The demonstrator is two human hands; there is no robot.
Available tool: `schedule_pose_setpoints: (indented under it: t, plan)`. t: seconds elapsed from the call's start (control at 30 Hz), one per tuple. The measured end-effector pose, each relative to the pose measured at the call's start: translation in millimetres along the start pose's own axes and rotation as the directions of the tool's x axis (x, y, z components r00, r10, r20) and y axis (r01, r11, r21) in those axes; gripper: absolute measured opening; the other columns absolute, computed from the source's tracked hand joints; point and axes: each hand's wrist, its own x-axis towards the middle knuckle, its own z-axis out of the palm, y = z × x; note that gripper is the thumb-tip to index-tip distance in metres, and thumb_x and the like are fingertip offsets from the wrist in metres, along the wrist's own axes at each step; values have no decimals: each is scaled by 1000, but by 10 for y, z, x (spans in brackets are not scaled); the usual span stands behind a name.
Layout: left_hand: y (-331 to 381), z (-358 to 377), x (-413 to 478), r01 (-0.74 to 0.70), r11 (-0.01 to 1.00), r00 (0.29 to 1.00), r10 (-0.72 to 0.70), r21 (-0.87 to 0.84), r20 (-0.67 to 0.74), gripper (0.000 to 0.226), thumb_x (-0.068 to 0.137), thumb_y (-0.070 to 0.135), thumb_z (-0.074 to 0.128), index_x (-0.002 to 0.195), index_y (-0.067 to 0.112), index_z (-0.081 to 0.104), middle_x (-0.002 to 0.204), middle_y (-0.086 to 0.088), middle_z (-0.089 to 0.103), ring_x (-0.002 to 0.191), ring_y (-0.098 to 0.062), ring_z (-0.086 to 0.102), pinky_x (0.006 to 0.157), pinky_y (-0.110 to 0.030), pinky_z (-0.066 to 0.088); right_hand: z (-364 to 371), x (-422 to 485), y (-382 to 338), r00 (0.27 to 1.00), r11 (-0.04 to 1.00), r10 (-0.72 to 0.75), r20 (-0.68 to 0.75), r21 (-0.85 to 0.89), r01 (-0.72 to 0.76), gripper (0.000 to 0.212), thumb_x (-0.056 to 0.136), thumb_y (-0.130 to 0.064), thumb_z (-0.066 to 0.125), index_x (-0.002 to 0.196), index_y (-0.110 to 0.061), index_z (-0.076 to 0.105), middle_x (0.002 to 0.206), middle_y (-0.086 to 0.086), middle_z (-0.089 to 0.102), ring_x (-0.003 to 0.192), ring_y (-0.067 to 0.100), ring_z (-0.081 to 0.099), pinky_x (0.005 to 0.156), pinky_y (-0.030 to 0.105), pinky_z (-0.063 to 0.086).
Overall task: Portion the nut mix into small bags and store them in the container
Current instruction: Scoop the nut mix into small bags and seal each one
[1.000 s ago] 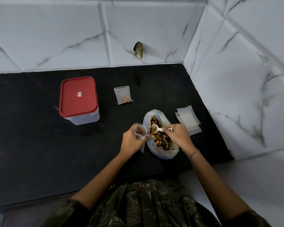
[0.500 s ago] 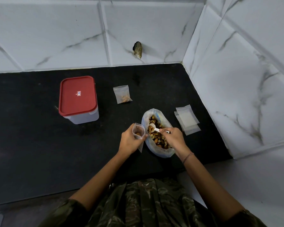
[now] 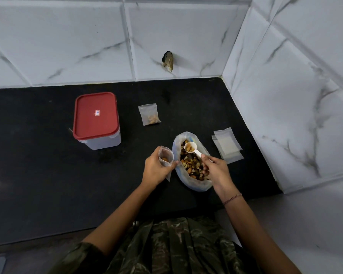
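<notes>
A large open plastic bag of nut mix [image 3: 192,167] lies on the black counter [image 3: 48,175]. My left hand [image 3: 154,170] grips a small clear bag [image 3: 165,158], held upright with its mouth open and a few nuts inside, just left of the big bag. My right hand [image 3: 216,171] holds the handle of a white scoop [image 3: 192,148], whose bowl carries nuts above the big bag. One small bag with nuts [image 3: 149,114] lies flat farther back. The container [image 3: 96,120] with its red lid on stands at the left.
A stack of empty small bags [image 3: 227,145] lies to the right of the nut bag, close to the tiled side wall [image 3: 285,115]. The tiled back wall has a dark chipped spot [image 3: 168,60]. My camouflage clothing [image 3: 176,246] meets the counter's front edge.
My right hand has lifted the scoop out of the nut mix with nuts in its bowl. The left hand keeps the small bag in the same place.
</notes>
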Motion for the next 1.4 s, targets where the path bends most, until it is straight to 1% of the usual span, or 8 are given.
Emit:
schedule_pose_setpoints:
  t: [0.3,0.57,0.73,0.83,0.93,1.0,1.27,1.4]
  plan:
    - [116,-68,70,-4,999,998,8,53,-69,33,77,31,77,100,28,54,90,17,60,87,0,59,73,-16,47,186,-384,-278,892,866,-440,101,-214,452,22,90,-26,60,108,-16,69,92,-10,64,86,1,58,78,12,44]
    - [118,-135,106,9,1000,993,-8,9,-117,36,73,36,79,98,22,58,87,13,62,85,-1,60,76,-26,52,324,-347,-185,454,157,-818,352,-624,766,20,86,-11,58,100,-11,72,88,6,61,83,17,55,72,21,42]
    - [89,-161,111,2,1000,992,-3,-7,-129,36,72,29,80,101,20,60,91,12,64,90,-5,61,81,-31,53,328,-190,-57,370,-130,-787,493,-720,682,34,83,-13,66,117,-12,64,94,6,58,87,21,56,71,29,52]
    - [130,-187,99,13,1000,992,-13,-6,-127,35,75,31,79,101,22,59,90,13,62,90,-5,61,78,-24,51,333,-282,-98,422,119,-838,347,-637,761,28,86,-12,60,112,-11,68,95,4,58,88,13,53,75,18,46]
    - [188,-216,96,24,999,993,-20,27,-113,32,76,31,78,98,24,56,88,15,60,84,0,58,71,-13,44,339,-361,-197,669,587,-733,125,-381,715,22,90,-10,60,111,-10,68,95,-10,57,84,-3,54,78,8,45]
    - [213,-229,95,24,999,994,-20,37,-110,31,76,31,77,98,24,56,88,16,58,83,2,56,69,-10,41,327,-361,-222,766,720,-634,107,-278,635,23,91,-13,59,112,-10,67,92,-19,56,83,-13,54,79,3,43]
    - [164,-241,79,8,1000,993,-5,26,-114,37,76,27,78,107,19,58,97,11,60,91,-3,57,76,-17,45,362,-321,-154,796,723,-567,215,-334,605,18,89,-20,63,104,-12,70,96,-2,68,81,-6,56,73,-1,38]
    - [129,-257,34,3,998,989,6,59,-149,31,77,29,77,100,21,58,91,14,62,87,-3,61,74,-20,49,386,-284,-99,759,612,-638,135,-509,605,21,86,-25,66,99,-9,73,102,-4,63,90,0,51,74,1,34]
